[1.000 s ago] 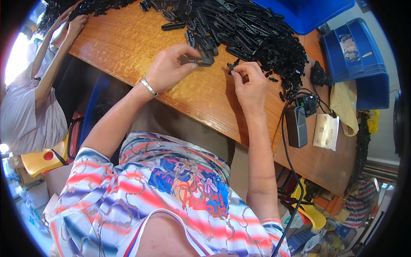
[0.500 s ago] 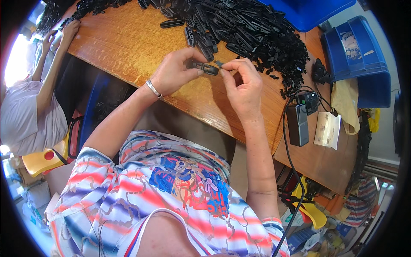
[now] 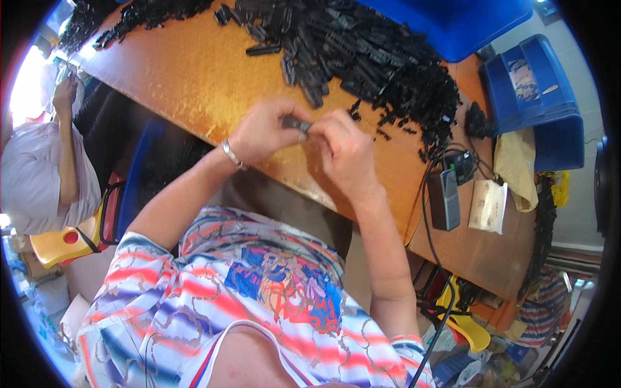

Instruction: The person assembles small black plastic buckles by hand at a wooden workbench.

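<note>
Over the near edge of the wooden table (image 3: pixel 187 90), my left hand (image 3: pixel 262 132) grips a slim black plastic part (image 3: pixel 295 123) between thumb and fingers. My right hand (image 3: pixel 349 152) is closed in a pinch at the right end of that part. Its fingertips hide whatever they hold, and motion blurs them a little. Just beyond my hands lies a heap of long black plastic parts (image 3: pixel 323 45) of similar look. To its right spreads a pile of small black pieces (image 3: pixel 420 107).
A blue bin (image 3: pixel 446 29) stands behind the heap, with stacked blue bins (image 3: pixel 537 97) further right. A dark grey box (image 3: pixel 444 200) with black cables and a white packet (image 3: pixel 487 205) lie on the right. Another person (image 3: pixel 48 174) sits at the left.
My right hand has moved left and closed in on the black part, hiding the small dark piece it pinched. The view has shifted slightly. The other person's hands have moved.
</note>
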Demonstrator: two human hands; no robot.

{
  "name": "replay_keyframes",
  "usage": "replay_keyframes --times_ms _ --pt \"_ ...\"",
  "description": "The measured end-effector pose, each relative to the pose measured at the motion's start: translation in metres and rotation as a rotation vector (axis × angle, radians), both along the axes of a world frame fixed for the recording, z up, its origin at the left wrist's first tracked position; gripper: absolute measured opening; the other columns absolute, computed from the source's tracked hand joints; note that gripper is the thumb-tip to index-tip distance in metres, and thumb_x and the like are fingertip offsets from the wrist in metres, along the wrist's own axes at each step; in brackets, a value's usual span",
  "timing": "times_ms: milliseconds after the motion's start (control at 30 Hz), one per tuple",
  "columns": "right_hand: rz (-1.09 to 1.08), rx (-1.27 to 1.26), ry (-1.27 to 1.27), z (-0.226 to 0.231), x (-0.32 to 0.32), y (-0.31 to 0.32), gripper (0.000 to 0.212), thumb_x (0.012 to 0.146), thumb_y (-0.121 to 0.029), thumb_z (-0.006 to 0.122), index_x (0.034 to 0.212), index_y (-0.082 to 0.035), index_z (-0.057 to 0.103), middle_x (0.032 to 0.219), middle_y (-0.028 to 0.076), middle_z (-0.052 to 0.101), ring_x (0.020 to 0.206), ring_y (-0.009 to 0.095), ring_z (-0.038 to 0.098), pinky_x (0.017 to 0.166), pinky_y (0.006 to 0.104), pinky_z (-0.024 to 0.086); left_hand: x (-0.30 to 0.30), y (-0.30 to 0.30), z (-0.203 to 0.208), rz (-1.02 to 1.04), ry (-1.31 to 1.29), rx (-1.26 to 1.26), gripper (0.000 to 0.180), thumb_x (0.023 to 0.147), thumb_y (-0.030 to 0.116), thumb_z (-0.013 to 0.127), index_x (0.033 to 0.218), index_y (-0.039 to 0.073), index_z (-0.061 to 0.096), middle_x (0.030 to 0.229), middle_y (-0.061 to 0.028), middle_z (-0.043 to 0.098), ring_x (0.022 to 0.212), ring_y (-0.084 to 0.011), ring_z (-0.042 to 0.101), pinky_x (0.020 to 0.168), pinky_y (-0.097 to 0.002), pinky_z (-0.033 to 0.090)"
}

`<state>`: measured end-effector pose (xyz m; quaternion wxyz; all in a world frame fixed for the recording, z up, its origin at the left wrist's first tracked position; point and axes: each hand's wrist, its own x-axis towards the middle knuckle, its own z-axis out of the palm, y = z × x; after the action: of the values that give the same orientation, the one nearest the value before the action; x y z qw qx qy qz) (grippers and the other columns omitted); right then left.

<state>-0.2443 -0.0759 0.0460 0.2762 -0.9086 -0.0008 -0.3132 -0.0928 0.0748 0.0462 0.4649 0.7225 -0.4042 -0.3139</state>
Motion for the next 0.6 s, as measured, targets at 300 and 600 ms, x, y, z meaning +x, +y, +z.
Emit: replay_keyframes --times_ms 300,600 --pt "-0.177 0.373 0.209 -0.009 0.000 0.016 0.025 0.085 -0.009 0.088 0.102 -0.002 0.072 0.093 0.012 0.071 0.074 0.031 0.070 0.069 0.0429 0.055 -0.003 0.020 -0.033 -0.030 0.416 -0.273 0.024 0.101 0.004 0.074 0.123 -0.001 0.070 0.112 -0.0011 0.070 0.096 -0.0043 0.063 0.082 -0.0233 0.052" --pt "-0.136 0.658 0.436 -0.021 0.018 0.033 0.032 0.083 -0.015 0.090 0.103 0.001 0.072 0.083 0.016 0.073 0.074 0.029 0.070 0.068 0.0418 0.053 0.003 0.044 -0.024 0.135 0.035 -0.101 0.025 0.092 -0.001 0.075 0.117 0.004 0.076 0.095 0.0023 0.072 0.083 -0.0066 0.059 0.075 -0.0243 0.049"
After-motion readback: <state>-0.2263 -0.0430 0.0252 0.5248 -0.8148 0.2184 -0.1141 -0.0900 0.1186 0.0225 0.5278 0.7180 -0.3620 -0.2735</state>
